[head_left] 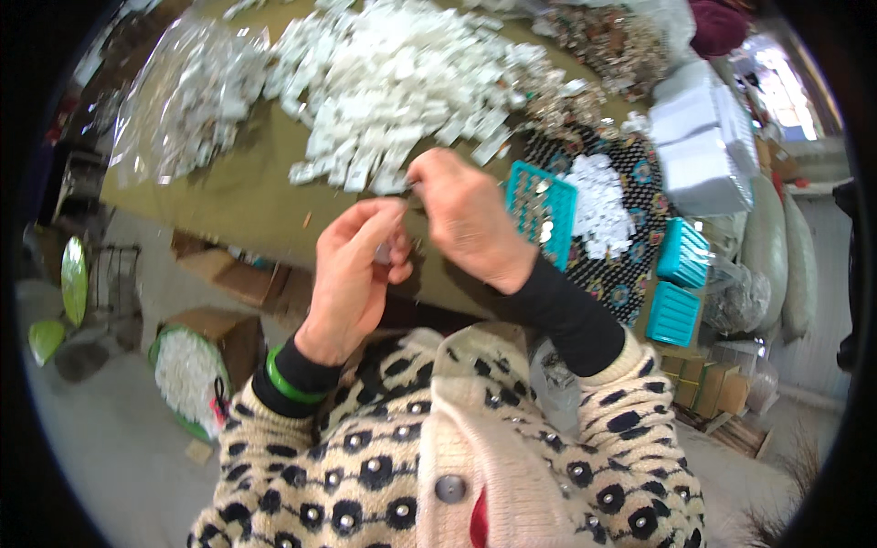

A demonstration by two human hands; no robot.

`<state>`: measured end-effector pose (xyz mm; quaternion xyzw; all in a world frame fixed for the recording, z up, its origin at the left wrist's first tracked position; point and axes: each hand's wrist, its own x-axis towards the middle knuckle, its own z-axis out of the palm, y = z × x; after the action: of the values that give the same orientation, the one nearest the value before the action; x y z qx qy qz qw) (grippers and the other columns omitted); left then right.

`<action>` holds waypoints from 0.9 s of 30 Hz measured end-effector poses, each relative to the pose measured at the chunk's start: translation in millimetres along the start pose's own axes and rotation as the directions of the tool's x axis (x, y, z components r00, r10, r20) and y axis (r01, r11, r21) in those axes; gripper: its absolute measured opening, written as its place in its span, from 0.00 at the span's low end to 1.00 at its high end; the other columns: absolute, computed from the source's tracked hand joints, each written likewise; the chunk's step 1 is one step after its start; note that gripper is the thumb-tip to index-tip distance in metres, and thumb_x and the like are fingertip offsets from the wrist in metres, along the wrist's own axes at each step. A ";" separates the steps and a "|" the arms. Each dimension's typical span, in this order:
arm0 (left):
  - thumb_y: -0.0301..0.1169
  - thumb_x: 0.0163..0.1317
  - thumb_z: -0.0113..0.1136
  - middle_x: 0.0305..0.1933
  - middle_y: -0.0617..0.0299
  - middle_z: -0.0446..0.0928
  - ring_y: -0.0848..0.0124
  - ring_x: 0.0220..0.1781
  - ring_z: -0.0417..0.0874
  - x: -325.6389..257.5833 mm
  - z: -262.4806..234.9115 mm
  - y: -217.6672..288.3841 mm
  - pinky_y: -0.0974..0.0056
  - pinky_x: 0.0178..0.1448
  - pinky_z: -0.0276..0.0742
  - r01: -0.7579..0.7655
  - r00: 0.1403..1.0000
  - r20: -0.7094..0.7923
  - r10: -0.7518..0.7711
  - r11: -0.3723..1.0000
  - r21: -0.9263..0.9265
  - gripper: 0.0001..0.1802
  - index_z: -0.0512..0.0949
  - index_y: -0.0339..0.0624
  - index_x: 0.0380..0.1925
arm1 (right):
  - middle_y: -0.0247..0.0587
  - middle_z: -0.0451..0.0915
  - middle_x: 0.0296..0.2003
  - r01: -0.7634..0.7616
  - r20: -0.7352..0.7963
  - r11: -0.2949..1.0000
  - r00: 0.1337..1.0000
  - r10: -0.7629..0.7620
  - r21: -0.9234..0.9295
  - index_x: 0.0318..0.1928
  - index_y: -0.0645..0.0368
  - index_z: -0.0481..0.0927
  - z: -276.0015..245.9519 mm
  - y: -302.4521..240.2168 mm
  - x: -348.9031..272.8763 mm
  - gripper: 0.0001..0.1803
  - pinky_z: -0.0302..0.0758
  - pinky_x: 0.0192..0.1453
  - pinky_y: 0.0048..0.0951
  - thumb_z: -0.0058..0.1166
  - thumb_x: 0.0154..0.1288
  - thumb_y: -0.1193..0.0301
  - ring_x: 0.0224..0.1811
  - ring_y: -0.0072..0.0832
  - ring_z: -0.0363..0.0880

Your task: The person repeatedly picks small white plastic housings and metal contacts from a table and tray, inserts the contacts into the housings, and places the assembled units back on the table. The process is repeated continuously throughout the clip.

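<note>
My left hand [352,269] is closed in front of me, thumb against fingers, with a small pale piece [384,252] partly showing between them; its kind is hidden. Close beside it, my right hand [470,219] pinches something tiny and dark at its fingertips, too small to name. Just beyond both hands spreads a heap of small white packets [393,87] on the olive-covered table [210,205]. By my right wrist lies a turquoise tray [566,205] with rows of small shiny metal pieces in it.
Right of the tray, white pieces [600,205] lie on a dark patterned cloth [630,283]. Farther right are white stacks [699,137] and two turquoise baskets [674,313]. A clear bag [187,100] sits back left. A tub of white pieces [187,374] stands on the floor.
</note>
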<state>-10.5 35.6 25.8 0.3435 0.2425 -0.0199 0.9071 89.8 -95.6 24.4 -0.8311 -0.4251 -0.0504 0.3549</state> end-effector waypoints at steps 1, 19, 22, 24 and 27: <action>0.31 0.67 0.60 0.26 0.67 0.72 0.77 0.26 0.70 -0.5 1.9 -1.2 0.72 0.26 0.65 0.000 1.000 0.000 0.000 1.000 0.021 0.07 0.77 0.41 0.40 | 0.50 0.74 0.32 -0.015 0.024 0.998 1.000 0.017 -0.067 0.39 0.62 0.71 2.7 2.5 1.7 0.12 0.76 0.38 0.43 0.52 0.52 0.82 0.36 0.48 0.78; 0.13 0.58 0.62 0.45 0.61 0.77 0.77 0.40 0.78 -2.6 27.6 -18.2 0.71 0.45 0.81 -0.506 0.856 0.320 0.406 0.786 0.355 0.16 0.77 0.32 0.47 | 0.37 0.79 0.39 -0.334 -0.048 0.604 0.848 0.527 0.723 0.45 0.64 0.71 -38.4 -49.8 -39.1 0.04 0.75 0.45 0.19 0.49 0.73 0.78 0.40 0.17 0.78; 0.14 0.60 0.62 0.46 0.61 0.77 0.77 0.41 0.79 -0.4 31.5 -18.1 0.71 0.45 0.82 -0.516 0.848 0.338 0.407 0.779 0.357 0.13 0.78 0.31 0.46 | 0.35 0.78 0.34 -0.298 -0.037 0.474 0.816 0.576 0.829 0.44 0.64 0.71 -40.9 -50.1 -40.4 0.02 0.79 0.39 0.21 0.47 0.73 0.79 0.35 0.18 0.79; 0.16 0.62 0.61 0.44 0.62 0.77 0.77 0.40 0.79 0.0 32.9 -19.7 0.72 0.44 0.82 -0.508 0.853 0.332 0.402 0.786 0.353 0.11 0.77 0.32 0.45 | 0.35 0.78 0.34 -0.303 -0.030 0.466 0.813 0.582 0.831 0.44 0.64 0.72 -43.8 -48.4 -43.0 0.03 0.78 0.37 0.21 0.48 0.73 0.78 0.34 0.18 0.78; 0.19 0.63 0.61 0.40 0.64 0.79 0.78 0.34 0.80 3.5 32.3 -19.0 0.72 0.40 0.81 -0.537 0.841 0.317 0.438 0.745 0.396 0.12 0.77 0.33 0.47 | 0.35 0.77 0.34 -0.234 -0.053 0.399 0.806 0.590 0.887 0.45 0.63 0.72 -46.6 -44.0 -46.0 0.04 0.77 0.37 0.21 0.50 0.73 0.78 0.32 0.18 0.76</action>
<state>2.5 1.1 33.5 0.6003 0.0376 0.1260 0.7889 38.2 -139.0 65.4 -0.6034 -0.0968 0.1034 0.7847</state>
